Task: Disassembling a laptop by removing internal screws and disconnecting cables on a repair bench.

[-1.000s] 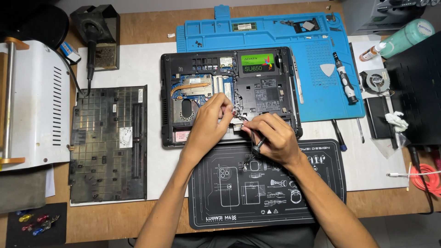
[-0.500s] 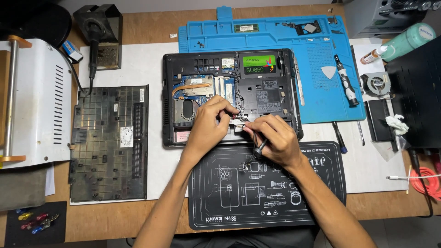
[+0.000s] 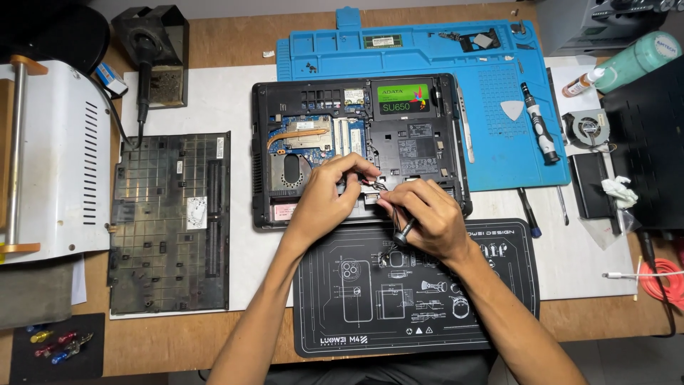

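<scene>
An opened black laptop (image 3: 442,153) lies bottom side up, showing its circuit board, copper heat pipe and a drive with a green label (image 3: 403,98). My left hand (image 3: 324,199) rests on the laptop's near edge, fingers pinched at a small part with thin wires (image 3: 375,187). My right hand (image 3: 420,214) meets it from the right and grips a thin dark tool whose tip points at the same spot. What the fingertips pinch is too small to make out.
The laptop's black bottom cover (image 3: 171,221) lies at the left beside a white machine (image 3: 50,157). A blue work mat (image 3: 491,57) holds a screwdriver (image 3: 538,125) and small parts. A black printed mat (image 3: 420,292) lies under my wrists. A fan (image 3: 586,128) and bottle (image 3: 627,60) sit right.
Both hands stay on the laptop's near edge. My fingers have shifted slightly around the small wired part. Nothing else has moved.
</scene>
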